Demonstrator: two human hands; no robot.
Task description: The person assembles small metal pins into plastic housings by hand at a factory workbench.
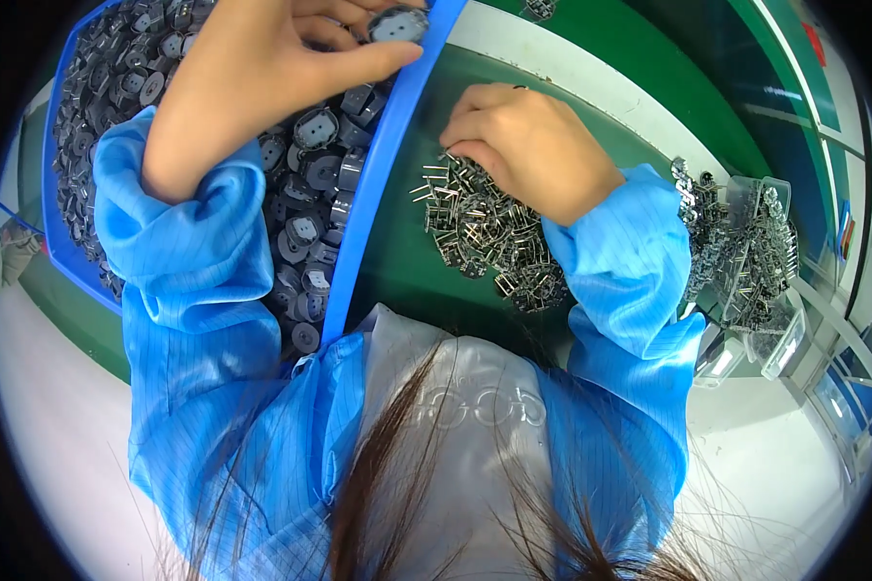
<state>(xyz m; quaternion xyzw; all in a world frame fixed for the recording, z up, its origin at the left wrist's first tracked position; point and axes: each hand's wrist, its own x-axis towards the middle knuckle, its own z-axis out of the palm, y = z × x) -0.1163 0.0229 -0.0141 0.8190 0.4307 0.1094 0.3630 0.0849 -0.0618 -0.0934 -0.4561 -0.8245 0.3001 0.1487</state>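
Note:
My left hand is over the right rim of a blue bin, its fingers and thumb closed around a round dark plastic part with a light grey face and small holes. Many similar black and grey round parts fill the bin under my left arm. My right hand is bent over the green tabletop, fingertips drawn together at the upper edge of a heap of small metal pieces with pins. Whatever is between those fingertips is hidden from view.
Farther right, more metal pinned pieces lie heaped in and around clear plastic trays. A white ledge runs along the far side of the green table. One more metal piece lies beyond the ledge.

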